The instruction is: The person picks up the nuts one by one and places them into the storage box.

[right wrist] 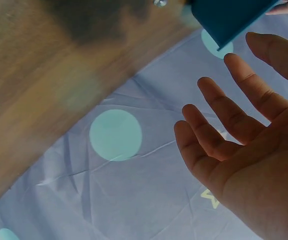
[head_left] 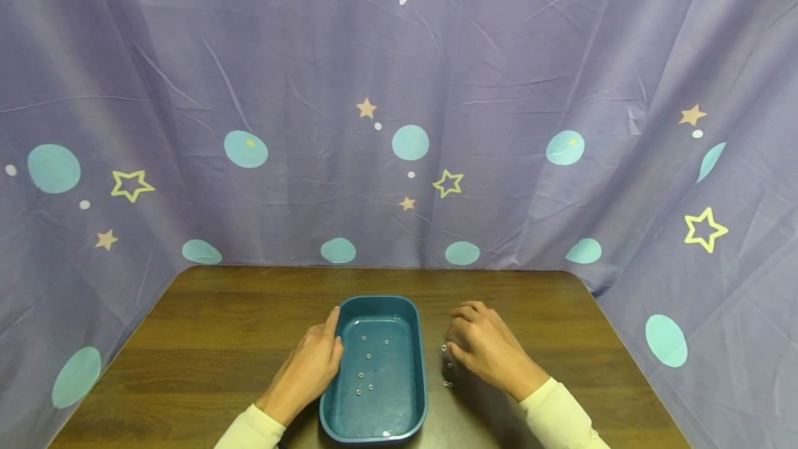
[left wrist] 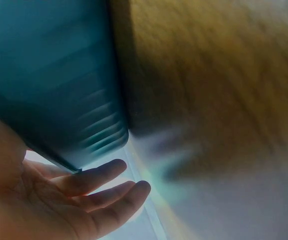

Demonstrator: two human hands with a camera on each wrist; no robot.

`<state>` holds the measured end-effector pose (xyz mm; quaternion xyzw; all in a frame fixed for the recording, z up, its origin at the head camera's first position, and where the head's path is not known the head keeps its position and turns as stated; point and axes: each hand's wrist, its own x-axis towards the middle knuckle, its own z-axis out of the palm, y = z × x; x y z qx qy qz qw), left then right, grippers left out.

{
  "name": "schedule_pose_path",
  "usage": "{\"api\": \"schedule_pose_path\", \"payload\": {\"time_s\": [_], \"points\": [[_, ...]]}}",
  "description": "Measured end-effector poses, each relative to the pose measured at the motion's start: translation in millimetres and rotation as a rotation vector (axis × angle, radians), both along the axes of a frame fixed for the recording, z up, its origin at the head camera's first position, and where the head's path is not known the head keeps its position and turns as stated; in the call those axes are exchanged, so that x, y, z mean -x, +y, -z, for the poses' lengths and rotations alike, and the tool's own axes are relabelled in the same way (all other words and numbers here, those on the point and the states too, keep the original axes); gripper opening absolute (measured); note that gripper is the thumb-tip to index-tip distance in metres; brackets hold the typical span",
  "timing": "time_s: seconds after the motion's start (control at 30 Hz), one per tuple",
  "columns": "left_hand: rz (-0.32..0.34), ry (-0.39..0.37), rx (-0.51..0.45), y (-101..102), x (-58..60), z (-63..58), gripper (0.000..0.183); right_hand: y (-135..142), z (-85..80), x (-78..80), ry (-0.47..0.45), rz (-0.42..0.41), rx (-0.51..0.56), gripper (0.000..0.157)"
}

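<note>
A teal rectangular tray [head_left: 377, 414] stands on the table, with several small shiny ring-like pieces [head_left: 368, 356] scattered over its floor. My left hand [head_left: 312, 360] rests at the tray's left rim, its fingers extended along the side; the left wrist view shows them loosely spread by the tray wall [left wrist: 83, 75]. To the right of the tray, my right hand [head_left: 489, 348] hovers above the table, fingers relaxed and slightly bent. In the right wrist view its palm [right wrist: 264, 185] shows nothing held. Several more small shiny pieces [head_left: 447, 384] lie on the table between this hand and the tray.
The brown wooden table [head_left: 237, 324] ends at a purple patterned curtain [head_left: 299, 199] along its back, and the curtain also hangs at both sides. Light-coloured sleeves [head_left: 557, 411] cover both forearms.
</note>
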<state>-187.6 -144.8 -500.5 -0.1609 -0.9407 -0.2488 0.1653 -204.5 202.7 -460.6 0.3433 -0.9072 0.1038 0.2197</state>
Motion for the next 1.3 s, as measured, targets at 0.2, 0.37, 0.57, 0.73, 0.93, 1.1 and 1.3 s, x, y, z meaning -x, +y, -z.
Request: {"api": "schedule_pose_path", "payload": {"time_s": [0.2, 0.37, 0.57, 0.73, 0.93, 1.1, 1.3], "points": [[-0.002, -0.004, 0.001, 0, -0.1, -0.4, 0.057, 4, 12.2, -3.9, -0.050, 0.008, 0.000, 0.011], [-0.002, -0.011, -0.002, 0, 0.6, 0.0, 0.057, 4, 26.9, -7.8, -0.093, 0.025, 0.006, 0.013], [-0.002, -0.034, -0.001, 0, 1.3, -0.5, 0.058, 5, 37.6, -8.5, -0.088, 0.022, 0.003, 0.016], [-0.005, -0.026, -0.002, 0, 1.3, -0.6, 0.058, 6, 43.4, -8.9, -0.087, 0.008, 0.016, 0.016], [-0.011, -0.043, -0.007, 1, 1.5, -1.3, 0.058, 6, 52.1, -10.2, -0.065, 0.001, 0.008, 0.016], [-0.008, -0.039, -0.008, 1, 1.4, -1.2, 0.058, 6, 57.0, -10.8, -0.051, 0.000, -0.006, 0.018], [-0.005, -0.006, -0.003, 1, 1.6, 0.3, 0.058, 6, 59.5, -8.5, -0.023, -0.018, -0.004, 0.022]]}}
